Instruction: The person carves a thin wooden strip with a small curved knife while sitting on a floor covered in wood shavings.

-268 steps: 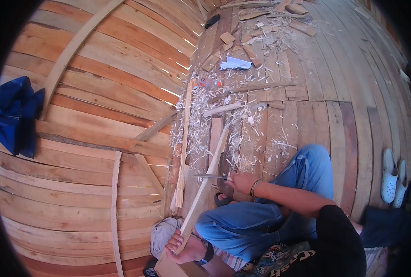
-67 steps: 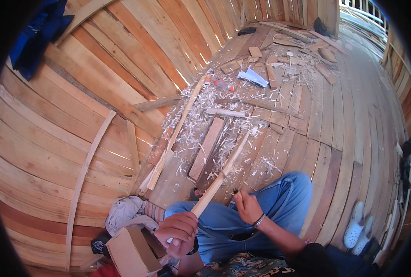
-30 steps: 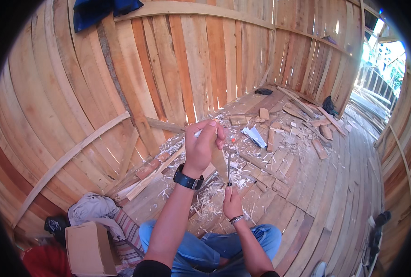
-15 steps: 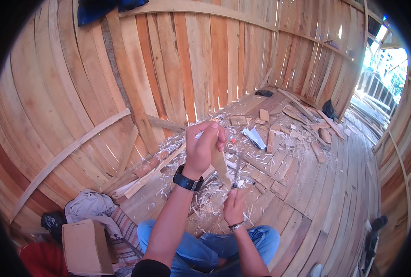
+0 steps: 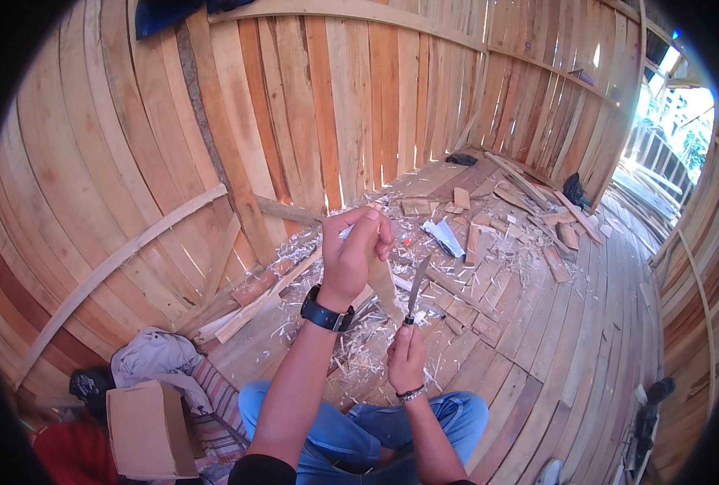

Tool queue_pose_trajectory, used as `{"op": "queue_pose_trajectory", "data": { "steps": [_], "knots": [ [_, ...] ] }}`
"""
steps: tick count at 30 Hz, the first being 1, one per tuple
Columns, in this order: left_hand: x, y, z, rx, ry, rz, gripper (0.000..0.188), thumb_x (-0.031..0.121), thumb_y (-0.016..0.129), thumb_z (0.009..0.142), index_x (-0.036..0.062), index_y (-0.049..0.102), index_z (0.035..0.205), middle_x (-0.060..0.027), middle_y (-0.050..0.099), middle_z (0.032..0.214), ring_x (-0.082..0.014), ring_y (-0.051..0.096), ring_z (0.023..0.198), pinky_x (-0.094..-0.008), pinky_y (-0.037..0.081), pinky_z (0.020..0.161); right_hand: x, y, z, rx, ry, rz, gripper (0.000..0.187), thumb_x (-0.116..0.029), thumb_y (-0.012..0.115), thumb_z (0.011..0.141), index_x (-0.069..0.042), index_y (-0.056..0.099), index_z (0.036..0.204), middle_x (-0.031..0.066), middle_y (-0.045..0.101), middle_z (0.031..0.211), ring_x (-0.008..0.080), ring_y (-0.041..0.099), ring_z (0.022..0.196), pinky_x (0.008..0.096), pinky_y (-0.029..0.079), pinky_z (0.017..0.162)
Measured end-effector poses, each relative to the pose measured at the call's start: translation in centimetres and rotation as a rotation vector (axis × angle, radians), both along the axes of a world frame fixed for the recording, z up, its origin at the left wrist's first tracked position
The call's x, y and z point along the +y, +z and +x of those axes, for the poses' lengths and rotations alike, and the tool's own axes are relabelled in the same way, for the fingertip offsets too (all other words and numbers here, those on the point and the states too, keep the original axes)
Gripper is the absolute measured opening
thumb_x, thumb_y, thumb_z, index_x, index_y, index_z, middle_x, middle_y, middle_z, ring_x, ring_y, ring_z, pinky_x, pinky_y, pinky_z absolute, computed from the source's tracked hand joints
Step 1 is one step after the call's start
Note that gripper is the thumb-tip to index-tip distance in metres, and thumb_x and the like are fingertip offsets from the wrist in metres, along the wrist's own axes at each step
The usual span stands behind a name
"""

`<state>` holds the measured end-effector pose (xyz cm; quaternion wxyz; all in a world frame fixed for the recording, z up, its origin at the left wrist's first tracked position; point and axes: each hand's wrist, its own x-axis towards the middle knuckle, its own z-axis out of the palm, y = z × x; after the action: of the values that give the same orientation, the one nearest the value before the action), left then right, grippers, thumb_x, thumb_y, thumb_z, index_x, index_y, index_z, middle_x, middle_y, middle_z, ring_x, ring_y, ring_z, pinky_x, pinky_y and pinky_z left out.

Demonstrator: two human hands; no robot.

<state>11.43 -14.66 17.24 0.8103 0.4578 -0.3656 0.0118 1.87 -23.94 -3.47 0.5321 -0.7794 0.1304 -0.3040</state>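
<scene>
My left hand is closed round the upper end of a flat, tan piece of wood, which slants down with its pale, rough lower end nearest my right side. A black watch is on that wrist. Lower and to the right, my right hand grips a knife by its dark handle. The blade points up and leans a little right, apart from the wood. Under both hands, pale wood shavings lie scattered over the plank floor and in front of my crossed legs.
Beyond the shavings lie wood offcuts, a crumpled white-and-blue sheet and long boards. A cardboard box stands at the lower left beside a grey cloth. Plank walls rise on the left and ahead; a bright opening is at the right.
The knife blade has swung away from the wood and now leans right. My right hand has shifted slightly left. My left hand and the wood have hardly moved.
</scene>
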Motion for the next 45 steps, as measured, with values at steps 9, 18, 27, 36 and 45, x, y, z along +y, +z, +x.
{"op": "queue_pose_trajectory", "data": {
  "steps": [9, 18, 27, 36, 45],
  "knots": [
    [0.3, -0.3, 0.0, 0.023, 0.055, -0.061, 0.034, 0.020, 0.044, 0.094, -0.0004, 0.047, 0.067, -0.0063, 0.045, 0.060, -0.0142, 0.043, 0.056, -0.0277, 0.037, 0.054, -0.6, -3.3, 1.7, 0.003, -0.074, -0.153, 0.036, -0.031, 0.038, 0.101, -0.001, 0.050, 0.086, 0.0085, 0.051, 0.061, 0.0166, 0.051, 0.049, 0.0328, 0.041, 0.047],
    [0.8, -1.1, -0.3, 0.033, 0.057, -0.058, 0.034, 0.021, 0.043, 0.095, -0.0001, 0.047, 0.069, -0.0066, 0.045, 0.063, -0.0150, 0.043, 0.057, -0.0289, 0.037, 0.056, -0.3, -3.9, 1.4, 0.180, -0.077, -0.189, 0.036, -0.030, 0.040, 0.100, 0.002, 0.050, 0.088, 0.0159, 0.056, 0.066, 0.0280, 0.057, 0.054, 0.0394, 0.042, 0.052],
    [0.9, -1.1, -0.7, 0.074, 0.103, -0.126, 0.033, 0.023, 0.043, 0.094, 0.0009, 0.046, 0.070, -0.0063, 0.044, 0.063, -0.0148, 0.041, 0.057, -0.0291, 0.037, 0.057, -0.5, -4.9, 1.3, 0.270, -0.083, -0.208, 0.038, -0.033, 0.039, 0.100, 0.001, 0.051, 0.087, 0.0130, 0.054, 0.059, 0.0212, 0.057, 0.054, 0.0367, 0.041, 0.050],
    [3.1, -1.4, -0.9, 0.053, 0.114, -0.196, 0.032, 0.020, 0.045, 0.095, -0.0001, 0.047, 0.070, -0.0059, 0.045, 0.063, -0.0141, 0.043, 0.058, -0.0277, 0.037, 0.054, -0.2, -2.1, 0.3, 0.344, 0.073, 0.005, 0.045, -0.039, 0.039, 0.098, 0.003, 0.054, 0.098, 0.0318, 0.061, 0.081, 0.0505, 0.058, 0.080, 0.0556, 0.044, 0.071],
    [2.5, -1.7, -1.1, 0.057, 0.151, -0.158, 0.030, 0.022, 0.042, 0.095, 0.0035, 0.045, 0.071, -0.0046, 0.041, 0.064, -0.0147, 0.039, 0.057, -0.0299, 0.037, 0.057, 1.9, -1.5, -0.4, 0.194, 0.049, -0.005, 0.039, -0.037, 0.041, 0.098, 0.001, 0.052, 0.094, 0.0308, 0.061, 0.078, 0.0499, 0.058, 0.075, 0.0563, 0.044, 0.067]
  ]
}}
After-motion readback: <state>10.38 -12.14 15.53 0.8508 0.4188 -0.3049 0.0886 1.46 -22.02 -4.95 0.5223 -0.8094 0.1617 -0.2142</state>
